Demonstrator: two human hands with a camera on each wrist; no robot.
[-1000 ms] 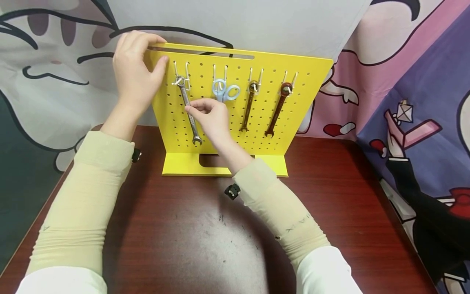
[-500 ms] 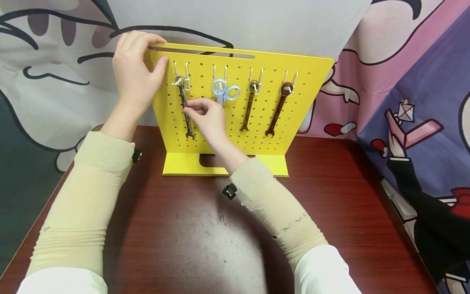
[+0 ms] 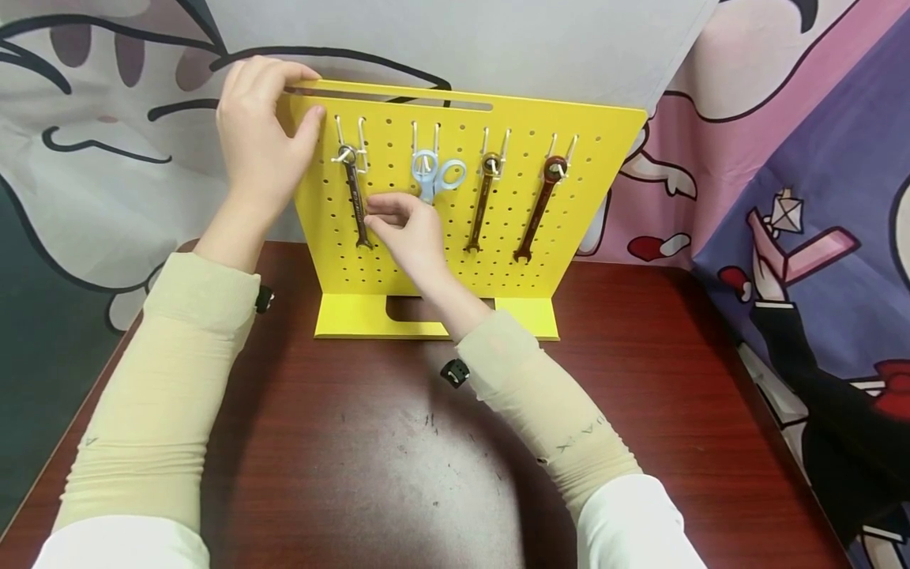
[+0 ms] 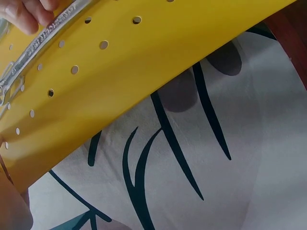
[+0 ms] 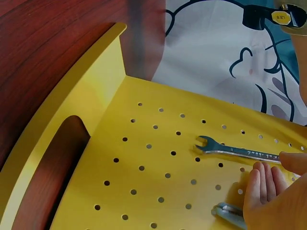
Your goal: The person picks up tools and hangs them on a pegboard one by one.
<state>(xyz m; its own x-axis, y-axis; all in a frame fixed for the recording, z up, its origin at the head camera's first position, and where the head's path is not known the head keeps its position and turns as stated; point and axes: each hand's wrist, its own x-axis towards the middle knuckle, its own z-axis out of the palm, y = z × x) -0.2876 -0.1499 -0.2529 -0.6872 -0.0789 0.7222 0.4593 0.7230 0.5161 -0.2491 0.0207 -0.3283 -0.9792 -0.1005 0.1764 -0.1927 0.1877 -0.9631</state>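
Note:
A yellow pegboard stands upright on the table, its top left corner gripped by my left hand, thumb in front and fingers over the top edge. A silver combination wrench hangs by its ring end from a white hook at the left of the board. My right hand is beside the wrench's shaft, fingers loosely bent and thumb apart from them, fingertips right at the shaft. In the right wrist view the thumb overlaps the wrench. Light blue scissors hang just above the right hand, blades hidden behind it.
Two darker wrenches hang to the right, a middle wrench and a reddish one. The board's foot rests on the reddish-brown wooden table. Printed cloth hangs behind and at the sides.
The silver wrench has swung back toward the board, its open end moving left and up. My right hand's fingers have loosened from the shaft. My left hand has stayed on the corner.

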